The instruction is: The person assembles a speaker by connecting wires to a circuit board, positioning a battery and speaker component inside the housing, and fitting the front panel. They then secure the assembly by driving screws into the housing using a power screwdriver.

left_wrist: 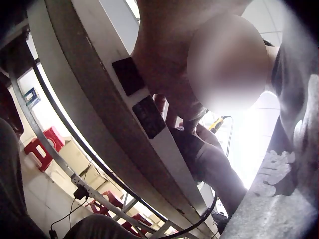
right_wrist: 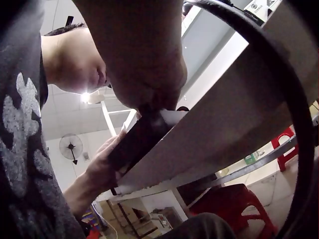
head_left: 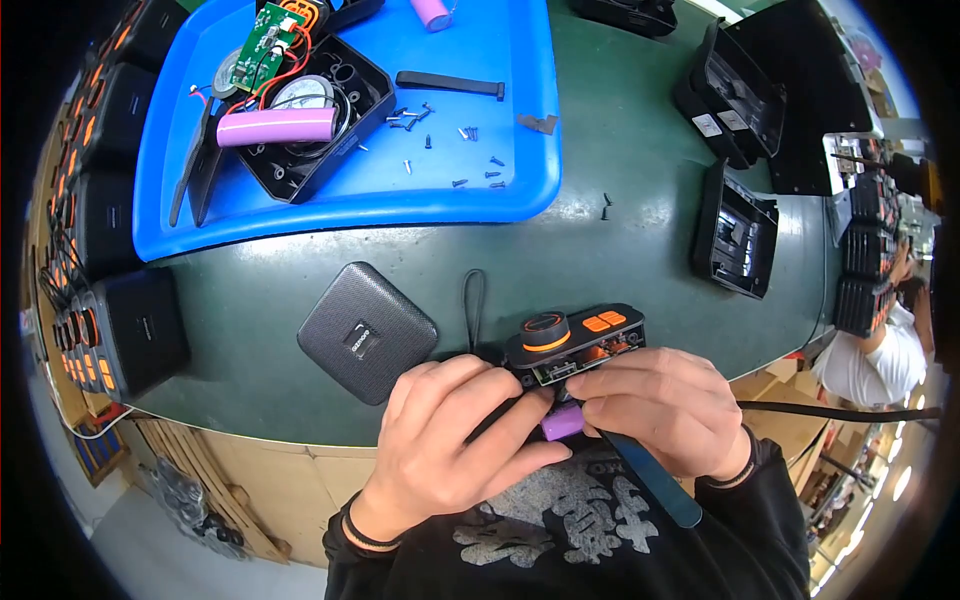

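In the head view, my left hand [head_left: 450,440] grips the left end of a black control panel [head_left: 575,345] with an orange-ringed knob, orange buttons and an exposed circuit board underneath. My right hand [head_left: 665,405] holds its near right side, fingertips pinched together at the board's edge; what lies between them is hidden. A purple battery cell [head_left: 563,422] shows between the hands. A dark flat strip [head_left: 655,480] runs out beneath the right hand toward the body. Left of the panel lie a black perforated cover [head_left: 365,330] and a wrist loop [head_left: 473,305]. Both wrist views show the hands dimly from below.
A blue tray [head_left: 350,222] at the back holds an opened black housing [head_left: 345,150], a purple cell [head_left: 275,126], a strap [head_left: 450,85] and several screws. Assembled orange-knobbed units [head_left: 135,330] line the left edge. Black shells [head_left: 735,230] stand at right; another person [head_left: 880,355] sits beyond.
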`<state>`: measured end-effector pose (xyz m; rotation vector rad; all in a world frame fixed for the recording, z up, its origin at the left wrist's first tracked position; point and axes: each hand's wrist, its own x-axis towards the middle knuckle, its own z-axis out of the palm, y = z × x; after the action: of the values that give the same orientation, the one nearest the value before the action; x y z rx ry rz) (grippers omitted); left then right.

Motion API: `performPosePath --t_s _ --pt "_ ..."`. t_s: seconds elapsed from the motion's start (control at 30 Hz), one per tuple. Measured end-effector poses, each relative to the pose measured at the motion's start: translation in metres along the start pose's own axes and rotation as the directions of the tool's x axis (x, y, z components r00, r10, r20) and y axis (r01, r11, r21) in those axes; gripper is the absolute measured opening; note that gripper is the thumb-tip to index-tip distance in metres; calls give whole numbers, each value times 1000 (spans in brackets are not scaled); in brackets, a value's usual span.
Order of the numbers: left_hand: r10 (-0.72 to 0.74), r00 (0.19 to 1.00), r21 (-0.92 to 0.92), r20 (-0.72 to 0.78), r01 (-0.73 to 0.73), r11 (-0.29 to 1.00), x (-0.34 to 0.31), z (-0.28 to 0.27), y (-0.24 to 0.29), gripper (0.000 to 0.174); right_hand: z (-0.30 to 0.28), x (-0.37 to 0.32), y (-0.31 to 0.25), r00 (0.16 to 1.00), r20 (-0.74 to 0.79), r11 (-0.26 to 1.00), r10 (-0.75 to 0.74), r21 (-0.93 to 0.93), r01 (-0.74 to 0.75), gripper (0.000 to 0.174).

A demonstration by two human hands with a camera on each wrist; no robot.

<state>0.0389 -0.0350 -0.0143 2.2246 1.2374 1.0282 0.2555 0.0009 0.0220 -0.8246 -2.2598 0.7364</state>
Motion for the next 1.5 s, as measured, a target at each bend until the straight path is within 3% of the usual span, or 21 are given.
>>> performPosePath --t_s 0.33,0.63,1.07,1.3,1.4,1.5 --pt "-10 1000 30 22 9 1000 1 -2 0 43 -5 0 -2 999 -17 997 33 68 -32 24" --pt "0 999 63 39 -2 998 2 -4 1 43 -12 -9 -3 977 -70 937 200 307 -169 30" --pt "-5 999 85 38 2 996 3 -3 1 44 -11 -15 -4 989 -127 997 70 -6 -72 34" --pt "-4 999 74 42 1 997 3 -4 0 44 -17 -19 -12 987 -125 994 99 -40 -105 33" --pt "-11 999 60 53 8 998 4 -5 0 44 -33 -29 -26 985 -40 986 166 -10 -167 38" --pt "-10 999 75 53 6 997 6 -6 0 45 -35 -49 -34 975 -192 994 108 12 -108 42"
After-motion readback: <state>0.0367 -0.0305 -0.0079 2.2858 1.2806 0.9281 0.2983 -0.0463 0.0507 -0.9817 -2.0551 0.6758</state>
